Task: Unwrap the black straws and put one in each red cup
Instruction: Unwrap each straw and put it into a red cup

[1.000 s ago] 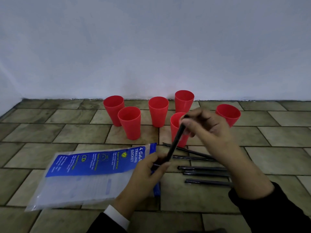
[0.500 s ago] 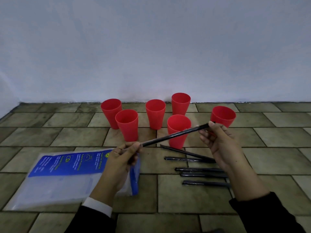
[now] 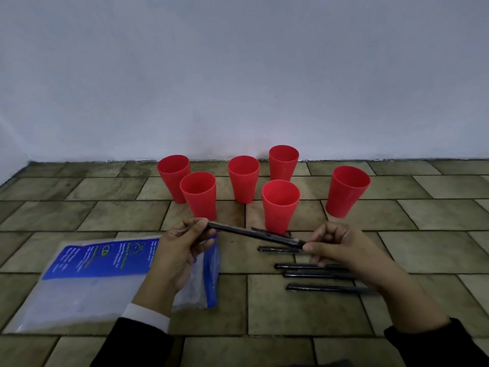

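Both hands have lowered the thin black wrapped straw [image 3: 254, 233], and it now slopes down to the right instead of up. The left hand [image 3: 182, 250] pinches its left end, and the right hand [image 3: 341, 250] pinches its right end, in front of the six red plastic cups [image 3: 280, 205], which all look empty. The step seems to be the unwrapping of this first straw; next, the wrapper must be pulled off. Five more black straws [image 3: 317, 274] lie on the tiled floor [image 3: 436, 250]. One blue-and-clear plastic bag [image 3: 87, 276] lies at the left.
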A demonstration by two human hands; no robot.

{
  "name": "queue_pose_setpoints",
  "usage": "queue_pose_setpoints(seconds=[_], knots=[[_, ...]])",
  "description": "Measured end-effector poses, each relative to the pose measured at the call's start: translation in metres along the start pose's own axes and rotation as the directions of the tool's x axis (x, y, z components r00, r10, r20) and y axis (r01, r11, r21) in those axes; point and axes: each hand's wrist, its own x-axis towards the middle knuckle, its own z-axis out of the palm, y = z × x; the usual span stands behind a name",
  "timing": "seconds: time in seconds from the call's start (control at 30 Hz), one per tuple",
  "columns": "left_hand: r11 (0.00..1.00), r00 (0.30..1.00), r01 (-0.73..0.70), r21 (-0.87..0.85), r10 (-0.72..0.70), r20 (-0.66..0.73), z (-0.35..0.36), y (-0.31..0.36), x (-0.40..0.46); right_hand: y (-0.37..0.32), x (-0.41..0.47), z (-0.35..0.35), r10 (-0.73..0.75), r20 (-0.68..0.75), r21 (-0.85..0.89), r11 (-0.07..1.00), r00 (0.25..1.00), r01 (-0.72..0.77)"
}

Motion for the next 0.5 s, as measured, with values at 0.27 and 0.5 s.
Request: queue_pose_setpoints(seconds=[0.27, 0.5], knots=[[0.991, 0.991, -0.13, 0.033, 0.13, -0.004, -0.007, 0.018, 0.014, -0.006, -0.004, 0.005, 0.115, 0.204, -0.395, 0.918, 0.972, -0.026], [0.984, 0.977, -0.175, -0.033, 0.169, -0.13, -0.018, 0.012, 0.013, 0.007, -0.005, 0.007, 0.132, 0.206, -0.449, 0.893, 0.97, -0.027]])
